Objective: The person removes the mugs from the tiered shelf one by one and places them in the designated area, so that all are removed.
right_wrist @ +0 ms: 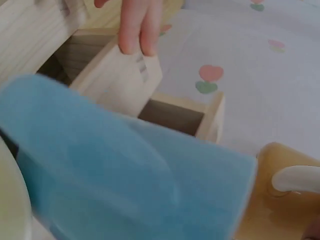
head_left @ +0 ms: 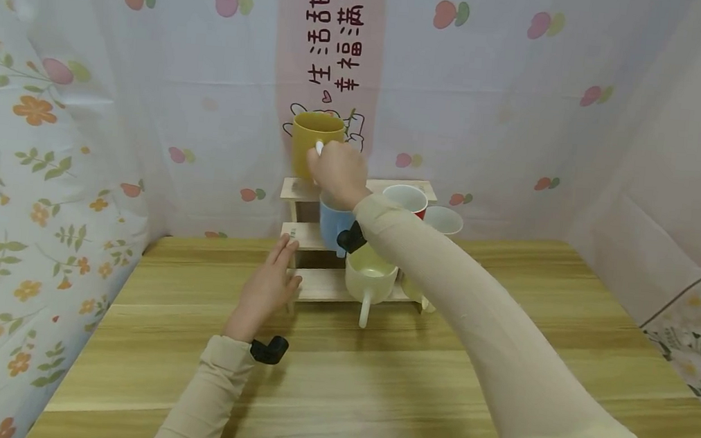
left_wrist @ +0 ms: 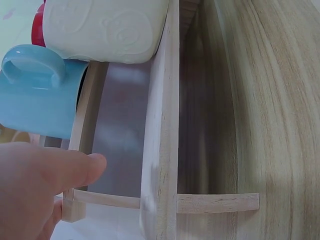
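My right hand (head_left: pixel 339 169) grips the white handle of a mustard-yellow mug (head_left: pixel 307 147) at the left end of the top tier of a small wooden step rack (head_left: pixel 320 284). In the right wrist view, the handle (right_wrist: pixel 300 178) shows beside the mug's side. My left hand (head_left: pixel 268 285) rests at the rack's left end, fingertips (right_wrist: pixel 129 46) on the middle tier. A light blue mug (head_left: pixel 332 228) stands on that tier under my right wrist. Below it, a cream mug (head_left: pixel 369 287) sits on the lowest tier, handle forward.
Right of the blue mug stands a red mug with a white inside (head_left: pixel 405 197), and beyond it another white-lined mug (head_left: pixel 444 220). My right forearm partly covers a pale yellow mug (head_left: pixel 412 290). The wooden table (head_left: pixel 336 385) meets a patterned cloth backdrop (head_left: pixel 208 130).
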`<state>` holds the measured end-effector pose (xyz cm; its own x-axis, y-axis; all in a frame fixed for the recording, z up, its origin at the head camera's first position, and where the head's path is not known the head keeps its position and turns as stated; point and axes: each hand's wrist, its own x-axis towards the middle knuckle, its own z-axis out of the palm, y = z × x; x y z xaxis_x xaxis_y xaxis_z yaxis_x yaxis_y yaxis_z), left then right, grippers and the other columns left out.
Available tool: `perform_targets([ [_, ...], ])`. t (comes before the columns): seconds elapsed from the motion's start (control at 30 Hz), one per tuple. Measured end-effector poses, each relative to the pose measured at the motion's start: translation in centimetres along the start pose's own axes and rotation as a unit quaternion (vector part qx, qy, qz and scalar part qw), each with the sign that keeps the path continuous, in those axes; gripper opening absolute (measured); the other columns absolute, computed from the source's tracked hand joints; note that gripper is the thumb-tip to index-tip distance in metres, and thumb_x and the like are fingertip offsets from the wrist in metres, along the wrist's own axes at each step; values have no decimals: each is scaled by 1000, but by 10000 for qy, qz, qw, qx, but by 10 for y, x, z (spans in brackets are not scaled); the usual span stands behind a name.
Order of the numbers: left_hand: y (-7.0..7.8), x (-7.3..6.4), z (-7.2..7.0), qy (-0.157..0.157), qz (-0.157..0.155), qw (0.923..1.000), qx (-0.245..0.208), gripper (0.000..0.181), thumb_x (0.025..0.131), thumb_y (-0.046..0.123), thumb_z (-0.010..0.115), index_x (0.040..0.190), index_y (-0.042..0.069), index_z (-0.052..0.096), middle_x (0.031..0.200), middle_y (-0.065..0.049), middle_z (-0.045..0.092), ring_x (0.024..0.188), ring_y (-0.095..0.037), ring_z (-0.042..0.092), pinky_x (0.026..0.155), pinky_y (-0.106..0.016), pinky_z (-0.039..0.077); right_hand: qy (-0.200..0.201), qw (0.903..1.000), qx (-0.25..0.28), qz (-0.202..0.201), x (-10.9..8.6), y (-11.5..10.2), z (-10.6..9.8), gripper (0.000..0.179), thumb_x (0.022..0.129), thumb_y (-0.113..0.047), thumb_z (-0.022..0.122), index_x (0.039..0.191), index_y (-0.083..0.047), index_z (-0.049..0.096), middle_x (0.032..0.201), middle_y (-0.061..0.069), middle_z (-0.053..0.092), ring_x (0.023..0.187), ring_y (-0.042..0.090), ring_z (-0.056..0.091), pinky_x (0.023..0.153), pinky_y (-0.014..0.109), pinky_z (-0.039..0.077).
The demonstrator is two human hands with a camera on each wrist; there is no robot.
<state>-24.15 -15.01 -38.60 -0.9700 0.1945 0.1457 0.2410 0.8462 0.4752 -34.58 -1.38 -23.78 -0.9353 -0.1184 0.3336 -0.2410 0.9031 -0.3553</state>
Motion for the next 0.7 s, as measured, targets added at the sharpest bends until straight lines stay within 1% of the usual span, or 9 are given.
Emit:
perform_targets([
  [0.13,-1,2,0,43,-25,10000,33,66,94,19,61,150,10,28,160,-10,15,66,-22,56,58,-31,40,14,9999,93,-69,5,5,-11,46,97,-33,40,59,-14,58,60,0,61,54,15,52,45,24,35],
  [0.23,0,3,2,58,-41,10000,55,66,93,19,62,150,10,29,160,-9,16,62,-21,54,58,-31,41,73,9999,24,-88,7,14,-17,46,96,-33,40,58,-14,56,59,1,57,54,16,50,45,25,35],
  [0.33,0,5,4,61,-27,9999,86,67,93,19,62,150,10,30,160,-9,17,56,-18,50,57,-31,41,163,9998,-57,-76,6,26,-23,45,96,-32,40,57,-13,53,59,1,53,56,18,49,48,27,35],
  [0.43,2,5,5,50,-34,10000,52,66,93,18,62,150,10,30,160,-9,17,52,-16,46,55,-30,40,231,9997,-1,73,3,39,-30,44,96,-32,40,57,-12,51,59,2,52,57,19,48,47,29,34],
  [0.53,2,5,6,66,-48,10000,-3,66,93,18,62,150,10,30,160,-9,17,52,-18,48,54,-31,39,287,9993,133,205,0,51,-36,44,95,-31,40,57,-11,50,60,3,51,56,19,47,45,28,33],
  [0.6,1,4,5,104,-32,9999,-32,66,93,17,62,150,9,30,160,-10,17,58,-22,54,55,-31,40,350,9990,163,237,-1,58,-40,44,94,-30,39,56,-11,49,58,3,50,54,18,45,43,27,31],
  [0.7,-1,3,4,159,-16,9999,-56,65,93,17,61,150,9,30,160,-10,16,73,-27,61,58,-32,42,523,9986,67,74,-3,68,-45,44,94,-28,39,54,-11,48,55,3,47,53,18,43,43,26,30],
])
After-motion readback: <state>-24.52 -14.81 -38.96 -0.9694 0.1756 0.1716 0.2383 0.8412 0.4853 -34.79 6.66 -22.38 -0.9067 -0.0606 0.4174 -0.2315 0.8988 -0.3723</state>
